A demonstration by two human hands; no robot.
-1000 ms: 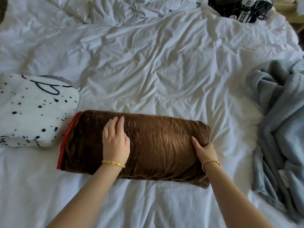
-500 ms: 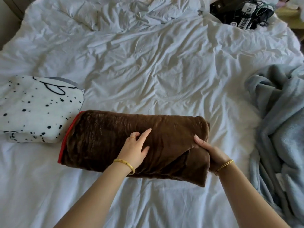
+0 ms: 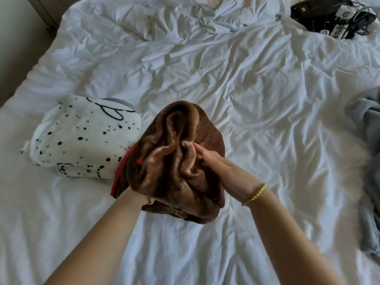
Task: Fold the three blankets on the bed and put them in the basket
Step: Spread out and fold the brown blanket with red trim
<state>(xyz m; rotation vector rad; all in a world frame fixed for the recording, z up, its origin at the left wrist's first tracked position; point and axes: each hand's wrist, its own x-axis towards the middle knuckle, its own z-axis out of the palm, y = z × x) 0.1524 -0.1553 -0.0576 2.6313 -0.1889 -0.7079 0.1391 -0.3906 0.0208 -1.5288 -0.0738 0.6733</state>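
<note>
The brown blanket (image 3: 174,140) with a red edge lies near the middle of the bed, its right end lifted and doubled over to the left in a bunched fold. My right hand (image 3: 218,167) grips that raised end, fingers laid into its creases. My left hand is hidden under the fold; only its forearm shows. A folded white blanket with black spots (image 3: 82,136) lies touching the brown one on its left. The grey-blue blanket (image 3: 368,120) lies crumpled at the right edge. No basket is in view.
The bed's wrinkled white sheet (image 3: 267,99) spreads across the whole view. A heap of black devices and cables (image 3: 333,15) sits at the far right corner. The bed's left edge meets a wall and floor at the upper left.
My right hand has lifted the brown blanket's right end and carried it left over the middle. The fold now covers my left hand. The view has shifted right.
</note>
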